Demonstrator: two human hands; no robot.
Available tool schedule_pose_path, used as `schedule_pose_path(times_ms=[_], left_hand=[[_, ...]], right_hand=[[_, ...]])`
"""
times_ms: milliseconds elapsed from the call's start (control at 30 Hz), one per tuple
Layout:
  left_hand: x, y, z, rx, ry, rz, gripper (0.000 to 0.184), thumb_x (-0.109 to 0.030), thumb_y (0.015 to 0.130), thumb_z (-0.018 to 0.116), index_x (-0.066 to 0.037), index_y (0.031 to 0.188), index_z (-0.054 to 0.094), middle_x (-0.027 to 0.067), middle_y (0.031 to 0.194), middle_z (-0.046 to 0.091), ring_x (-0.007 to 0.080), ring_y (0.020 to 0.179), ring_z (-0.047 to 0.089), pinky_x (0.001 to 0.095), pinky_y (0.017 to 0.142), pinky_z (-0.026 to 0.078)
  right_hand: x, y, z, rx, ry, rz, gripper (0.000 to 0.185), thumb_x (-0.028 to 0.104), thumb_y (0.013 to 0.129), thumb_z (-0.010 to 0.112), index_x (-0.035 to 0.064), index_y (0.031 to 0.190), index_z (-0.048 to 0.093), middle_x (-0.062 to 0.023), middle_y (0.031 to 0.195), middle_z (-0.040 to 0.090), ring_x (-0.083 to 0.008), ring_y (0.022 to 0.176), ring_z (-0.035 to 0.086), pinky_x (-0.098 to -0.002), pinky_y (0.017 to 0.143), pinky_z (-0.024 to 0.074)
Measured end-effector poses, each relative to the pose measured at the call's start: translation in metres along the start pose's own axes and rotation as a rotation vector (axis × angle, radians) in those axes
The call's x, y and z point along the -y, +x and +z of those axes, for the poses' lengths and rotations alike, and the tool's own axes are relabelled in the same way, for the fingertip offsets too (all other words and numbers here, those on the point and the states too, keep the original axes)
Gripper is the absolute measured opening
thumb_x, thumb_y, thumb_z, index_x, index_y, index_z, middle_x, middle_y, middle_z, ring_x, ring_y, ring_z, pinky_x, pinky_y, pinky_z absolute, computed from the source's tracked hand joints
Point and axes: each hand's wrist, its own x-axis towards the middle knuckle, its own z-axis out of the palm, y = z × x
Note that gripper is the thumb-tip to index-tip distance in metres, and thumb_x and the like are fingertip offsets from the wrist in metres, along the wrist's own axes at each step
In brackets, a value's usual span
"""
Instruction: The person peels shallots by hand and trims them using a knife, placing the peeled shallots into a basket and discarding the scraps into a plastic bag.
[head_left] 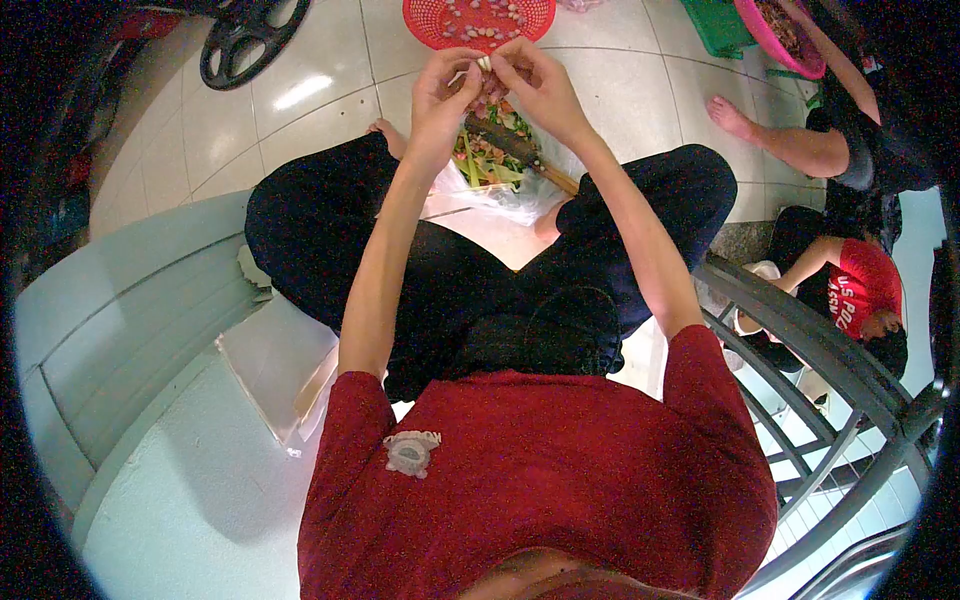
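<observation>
Basket [430, 32] ahead, free floor [620, 95] either side

"U.S PO", "ASSN" on another person's red shirt [880, 283], grey chest print [410, 455] illegible

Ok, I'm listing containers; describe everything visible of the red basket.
The red basket looks plastic and round, its wall pierced with small holes. It sits upright on the tiled floor, beyond the left hand and right hand (contact unclear), cropped at the top edge. Pale and purplish pieces lie scattered inside.
</observation>
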Motion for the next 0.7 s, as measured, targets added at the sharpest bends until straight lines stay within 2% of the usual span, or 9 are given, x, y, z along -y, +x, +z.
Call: schedule_pose_path(times_ms=[167, 400, 533, 667, 700], left_hand=[[-0.005, -0.002, 0.006, -0.015, 0.03, 0.032, 0.018, -0.012, 0.098, 0.061, -0.006, 0.114, 0.058, 0.0037, 0.099, 0.063, 0.0094, 0.075, 0.058, 0.0237, 0.06, 0.047], [-0.005, -0.003, 0.007, 0.023, -0.007, 0.05, 0.019, -0.01, 0.096, 0.063, -0.005, 0.114, 0.058, 0.0039, 0.1, 0.063, 0.0097, 0.077, 0.058, 0.0238, 0.06, 0.047], [-0.01, -0.005, 0.008, 0.011, 0.131, 0.111, 0.02, -0.01, 0.096, 0.064, -0.003, 0.114, 0.058, 0.0044, 0.101, 0.063, 0.0103, 0.081, 0.059, 0.0242, 0.061, 0.048], [-0.012, -0.005, 0.009, 0.031, 0.195, 0.167, 0.021, -0.011, 0.096, 0.063, -0.003, 0.114, 0.058, 0.0041, 0.099, 0.063, 0.0107, 0.085, 0.06, 0.0249, 0.062, 0.05], [-0.01, -0.004, 0.009, 0.04, 0.224, 0.185, 0.021, -0.011, 0.096, 0.063, -0.003, 0.114, 0.057, 0.0042, 0.099, 0.063, 0.0105, 0.085, 0.06, 0.0246, 0.061, 0.05]], right_hand=[[-0.005, -0.001, 0.002, 0.007, 0.04, -0.047, 0.017, 0.022, 0.101, 0.056, 0.0051, 0.102, 0.057, -0.0001, 0.082, 0.062, -0.0086, 0.072, 0.061, -0.0256, 0.066, 0.0503], [0.002, -0.005, 0.006, 0.021, 0.261, 0.092, 0.017, 0.026, 0.102, 0.053, 0.0094, 0.1, 0.057, 0.0023, 0.08, 0.058, -0.0065, 0.066, 0.054, -0.022, 0.061, 0.0448], [0.008, -0.006, 0.008, 0.027, 0.42, 0.189, 0.017, 0.027, 0.101, 0.052, 0.0108, 0.099, 0.057, 0.0035, 0.08, 0.057, -0.0049, 0.065, 0.052, -0.0204, 0.059, 0.042], [0.009, -0.005, 0.007, 0.025, 0.447, 0.207, 0.017, 0.026, 0.102, 0.051, 0.011, 0.099, 0.057, 0.004, 0.078, 0.055, -0.0043, 0.064, 0.05, -0.0201, 0.057, 0.0403], [0.006, -0.006, 0.006, 0.03, 0.371, 0.186, 0.017, 0.026, 0.103, 0.049, 0.0105, 0.101, 0.055, 0.0035, 0.08, 0.053, -0.0044, 0.066, 0.048, -0.0206, 0.06, 0.0399]])
